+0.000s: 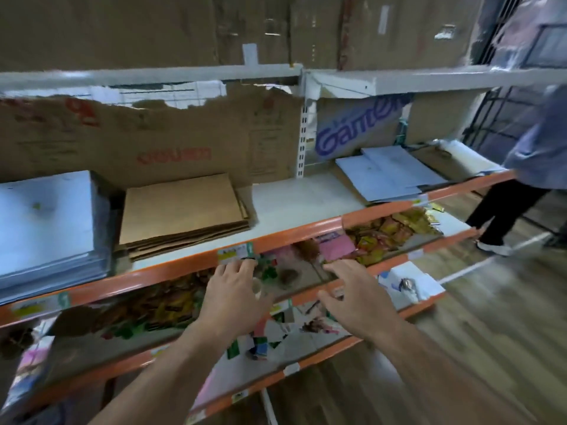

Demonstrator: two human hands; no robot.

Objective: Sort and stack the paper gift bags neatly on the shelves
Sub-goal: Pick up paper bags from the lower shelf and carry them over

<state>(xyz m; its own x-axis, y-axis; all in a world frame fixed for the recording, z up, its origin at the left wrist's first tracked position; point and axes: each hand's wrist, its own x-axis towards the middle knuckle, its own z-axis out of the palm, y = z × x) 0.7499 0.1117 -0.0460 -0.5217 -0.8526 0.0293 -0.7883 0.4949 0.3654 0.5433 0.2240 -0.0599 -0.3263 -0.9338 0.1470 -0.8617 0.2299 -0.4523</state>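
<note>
1. Centrally, on the white upper shelf (294,197): brown bag stack (184,210), lying flat, edges slightly fanned at the front.
2. Just left of the brown bag stack: taller pile of pale blue bags (46,222), flat on the same shelf.
3. Well right of the brown bag stack, past a bare stretch of shelf: white bags (389,173), flat and loosely overlapped.
4. Behind the brown bag stack: torn cardboard sheet (153,139) with red print, standing upright.
5. In front of and below the brown bag stack: orange rail (291,233) carrying a price label (234,253).
6. Below the brown bag stack, at that label: left hand (233,289), fingers loosely extended, tips at the rail's lower edge, gripping nothing.
7. Below and right of the brown bag stack: right hand (349,289), fingers spread apart, empty, over the lower shelf.
8. Lower right of the brown bag stack, one shelf down: pink bag (336,246) beside blurred yellow-and-red patterned items (395,228).
9. Far right of the brown bag stack: another person (534,167) in a blue top and dark trousers, standing on the wooden floor (460,332).
</note>
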